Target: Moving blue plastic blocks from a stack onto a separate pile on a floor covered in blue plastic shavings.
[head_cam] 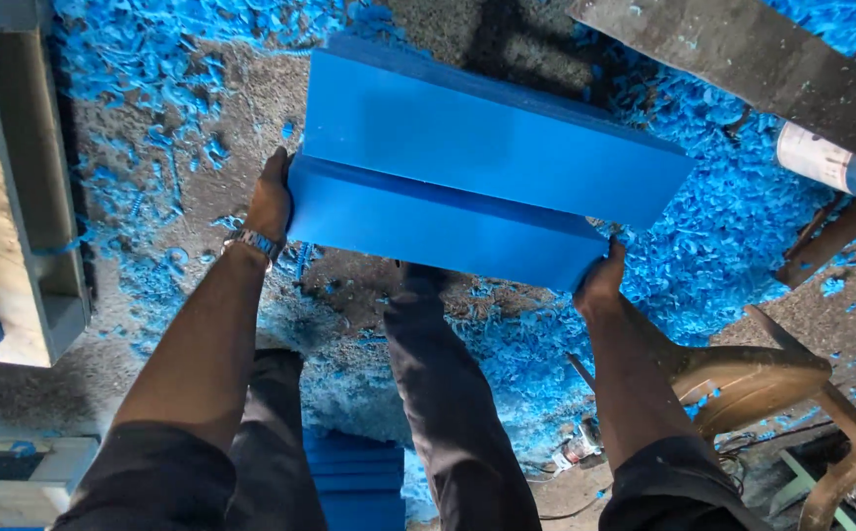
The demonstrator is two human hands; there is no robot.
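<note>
I hold two long blue plastic blocks (467, 157) stacked one on the other, lifted level above the floor in front of me. My left hand (271, 202), with a metal wristwatch on the wrist, presses against the stack's left end. My right hand (600, 280) grips the lower right corner of the stack from below. My legs in dark trousers show under the blocks.
Blue plastic shavings (723, 246) cover the grey floor. A grey machine frame (30, 187) stands at left. A brown plastic chair (772, 383) lies at lower right. A dark slab (763, 59) and a rolled tube (831, 162) are at upper right. More blue blocks (359, 482) sit between my legs.
</note>
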